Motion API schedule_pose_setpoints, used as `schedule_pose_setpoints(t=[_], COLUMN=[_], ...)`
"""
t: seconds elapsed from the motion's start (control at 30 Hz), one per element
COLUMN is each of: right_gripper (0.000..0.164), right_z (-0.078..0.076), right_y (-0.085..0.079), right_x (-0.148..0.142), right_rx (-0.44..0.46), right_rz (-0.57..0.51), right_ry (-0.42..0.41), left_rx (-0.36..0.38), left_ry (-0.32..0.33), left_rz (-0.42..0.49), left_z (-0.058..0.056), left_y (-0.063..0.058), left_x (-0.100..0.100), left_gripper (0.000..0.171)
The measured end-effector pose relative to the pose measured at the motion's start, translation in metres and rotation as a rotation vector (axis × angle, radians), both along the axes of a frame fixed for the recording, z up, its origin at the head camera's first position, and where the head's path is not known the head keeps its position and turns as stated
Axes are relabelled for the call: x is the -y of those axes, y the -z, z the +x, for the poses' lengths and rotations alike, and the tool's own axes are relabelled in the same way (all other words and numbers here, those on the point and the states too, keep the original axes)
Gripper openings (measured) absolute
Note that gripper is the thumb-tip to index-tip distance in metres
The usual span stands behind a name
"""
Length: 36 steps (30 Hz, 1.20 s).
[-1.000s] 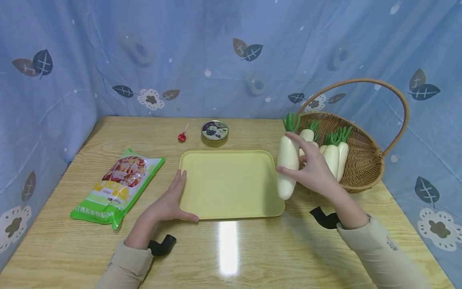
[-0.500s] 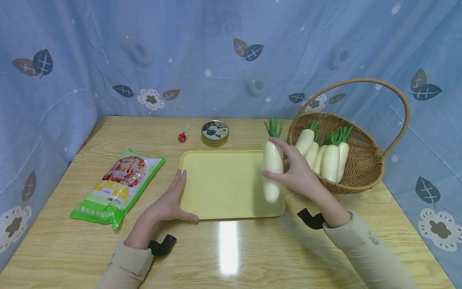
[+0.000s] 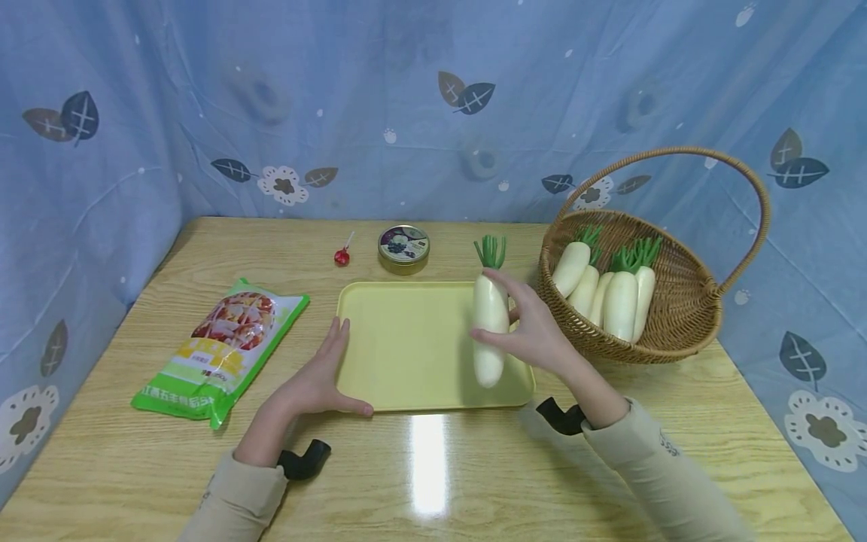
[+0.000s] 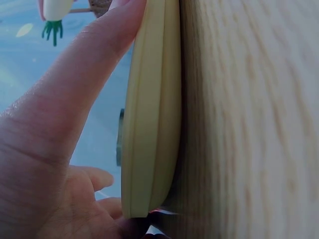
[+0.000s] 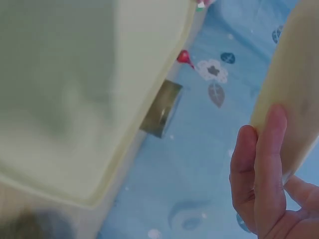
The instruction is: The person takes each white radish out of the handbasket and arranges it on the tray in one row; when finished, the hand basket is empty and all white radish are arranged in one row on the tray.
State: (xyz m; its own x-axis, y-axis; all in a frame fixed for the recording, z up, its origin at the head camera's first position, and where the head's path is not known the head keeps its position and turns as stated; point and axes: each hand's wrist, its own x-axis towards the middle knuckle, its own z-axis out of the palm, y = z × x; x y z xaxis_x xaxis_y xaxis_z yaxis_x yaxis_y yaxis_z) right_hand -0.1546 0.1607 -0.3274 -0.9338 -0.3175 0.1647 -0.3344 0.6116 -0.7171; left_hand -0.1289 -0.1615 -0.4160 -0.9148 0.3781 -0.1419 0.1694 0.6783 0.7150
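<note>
My right hand (image 3: 535, 331) grips a white radish (image 3: 491, 316) with a green leafy top, thumb on one side and fingers on the other. It hangs upright over the right part of a pale yellow tray (image 3: 420, 408), and in the right wrist view the radish (image 5: 299, 74) rises above the fingers. My left hand (image 3: 314, 384) spans the tray's near left corner with fingers fairly straight, the thumb along the front rim. Close up in the left wrist view, the thumb touches the tray wall (image 4: 149, 124).
A wicker basket (image 3: 684, 339) with several white radishes (image 3: 619, 305) leans at the right. On the left lies a green food bag (image 3: 220, 350). Behind the tray are a round tin (image 3: 403, 247) and a red lollipop (image 3: 342, 257). A blue curtain (image 3: 420, 90) closes the back.
My right hand has carried the radish leftward and slightly nearer, from beside the basket to over the tray's right part. The left hand and the tray have stayed in place.
</note>
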Motion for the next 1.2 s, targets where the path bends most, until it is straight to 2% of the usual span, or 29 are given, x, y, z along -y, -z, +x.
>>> schedule_pose_setpoints(t=[0.43,0.73,1.2], right_gripper=[0.085,0.086,0.086], right_z=[-0.002,-0.004,-0.009], right_y=[0.027,0.041,0.056], right_x=[0.021,0.037,0.062], right_rx=[0.074,0.157,0.162], right_rz=[0.016,-0.023,-0.014], right_ry=[-0.052,-0.064,-0.102], left_rx=[0.011,0.015,0.006], left_ry=[-0.004,-0.002,-0.004], left_rz=[0.005,0.000,0.003], left_z=[0.000,-0.001,0.000], left_y=[0.000,0.000,0.000], left_x=[0.000,0.000,0.000], left_gripper=[0.139,0.139,0.139])
